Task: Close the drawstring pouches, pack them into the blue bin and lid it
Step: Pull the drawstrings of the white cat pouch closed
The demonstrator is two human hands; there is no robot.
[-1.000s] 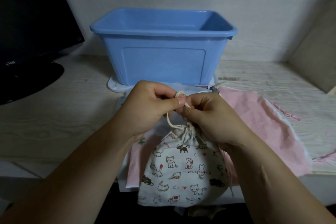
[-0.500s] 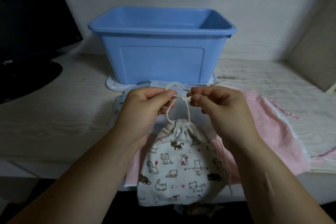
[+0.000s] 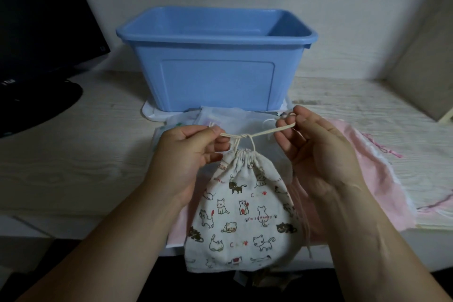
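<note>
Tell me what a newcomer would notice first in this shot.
Front and centre, a cat-print drawstring pouch is cinched shut, its cream drawstring pinched and pulled taut between the left hand and the right hand. Behind it on the pale desk stands the open blue bin, with pink fabric lying to the right.

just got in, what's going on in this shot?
A person is tying off the cat-print pouch. The left hand and the right hand each pinch an end of the cord, pulled apart, with a knot between them above the gathered mouth. The blue bin stands behind with no lid on. Pink fabric lies on the table to the right, not packed.
</note>
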